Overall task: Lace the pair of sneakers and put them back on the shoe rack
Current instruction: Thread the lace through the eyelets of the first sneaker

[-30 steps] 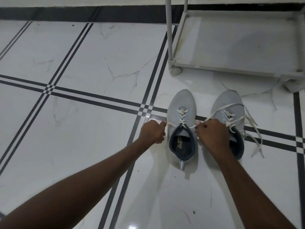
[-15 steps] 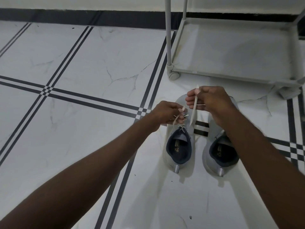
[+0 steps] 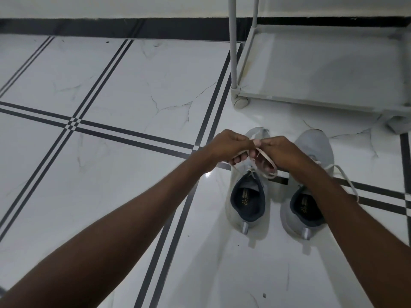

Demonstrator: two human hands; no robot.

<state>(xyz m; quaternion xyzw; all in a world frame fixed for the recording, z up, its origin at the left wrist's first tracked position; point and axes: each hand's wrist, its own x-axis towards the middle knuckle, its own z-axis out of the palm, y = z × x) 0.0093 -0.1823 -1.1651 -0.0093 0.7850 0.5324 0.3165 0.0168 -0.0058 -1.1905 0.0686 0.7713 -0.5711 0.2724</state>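
Observation:
Two light grey sneakers with dark blue linings stand side by side on the floor, toes pointing away from me. Above the left sneaker (image 3: pixel 235 210) my left hand (image 3: pixel 229 147) and my right hand (image 3: pixel 282 154) meet, both pinching its white lace (image 3: pixel 270 162), which forms a loop hanging between them. My hands hide the lacing on its tongue. The right sneaker (image 3: pixel 315 145) has loose white lace ends (image 3: pixel 347 176) trailing off to its right side. The white shoe rack (image 3: pixel 322 101) stands just beyond the sneakers, its bottom shelf bare.
The floor is glossy white marble tile (image 3: pixel 124 185) with black double stripes. A dark skirting band (image 3: pixel 111 28) runs along the wall at the back. The rack's upright post (image 3: pixel 233 52) and caster foot (image 3: pixel 240 102) stand just left of the shelf.
My hands went from pulling the lace ends apart at the left sneaker's sides to meeting above its tongue, forming a loop. The view shifted slightly, so the right sneaker's toe shows again.

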